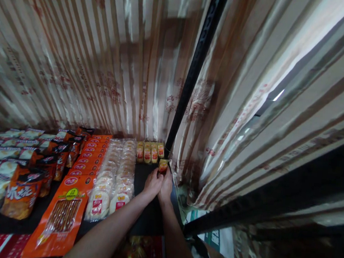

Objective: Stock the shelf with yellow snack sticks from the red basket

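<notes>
I see both hands together at the back right corner of the dark shelf (144,223), beside the black upright post (195,71). My left hand (152,184) and right hand (166,186) pinch one small yellow snack packet (163,165) with a red label, held upright just in front of a row of matching packets (150,152).

Print on the snack packets (62,211) is too blurred to read

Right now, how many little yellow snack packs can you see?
5. Four stand in a row at the shelf's back; the fifth pack is in the hands. More may be hidden.
</notes>
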Motion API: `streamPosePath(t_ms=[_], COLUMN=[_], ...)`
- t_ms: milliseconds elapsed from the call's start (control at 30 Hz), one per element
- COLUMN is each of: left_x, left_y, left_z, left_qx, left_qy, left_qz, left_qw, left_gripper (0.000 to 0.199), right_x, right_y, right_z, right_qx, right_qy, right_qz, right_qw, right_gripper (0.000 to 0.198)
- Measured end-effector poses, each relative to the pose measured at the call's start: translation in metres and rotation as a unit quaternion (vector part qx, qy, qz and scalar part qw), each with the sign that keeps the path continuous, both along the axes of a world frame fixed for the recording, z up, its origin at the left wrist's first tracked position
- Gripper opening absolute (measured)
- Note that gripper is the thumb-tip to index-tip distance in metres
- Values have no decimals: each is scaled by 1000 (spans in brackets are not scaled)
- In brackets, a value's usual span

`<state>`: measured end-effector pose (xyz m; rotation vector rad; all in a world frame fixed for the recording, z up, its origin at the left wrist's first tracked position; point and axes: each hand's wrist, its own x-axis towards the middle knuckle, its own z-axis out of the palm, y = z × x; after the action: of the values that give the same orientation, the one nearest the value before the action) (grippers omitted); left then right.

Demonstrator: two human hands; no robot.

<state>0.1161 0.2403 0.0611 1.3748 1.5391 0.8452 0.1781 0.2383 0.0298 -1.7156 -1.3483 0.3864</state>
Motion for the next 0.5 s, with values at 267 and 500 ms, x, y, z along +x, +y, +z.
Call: streamPosePath(t_ms=[267,500], left_x=[5,7], left_y=[20,30], left_z=[0,1], left_qx=[34,35], left_qy=[59,101], left_qz=[-20,-17], left_qw=[998,994], left_gripper=[35,38], right_x=[3,-2], right_y=[26,33], right_z=[-13,-7], right_qx=[9,18], right_qy=[-45,-77], right_qz=[-32,-47], right_qw=[998,996], right_gripper=[54,55])
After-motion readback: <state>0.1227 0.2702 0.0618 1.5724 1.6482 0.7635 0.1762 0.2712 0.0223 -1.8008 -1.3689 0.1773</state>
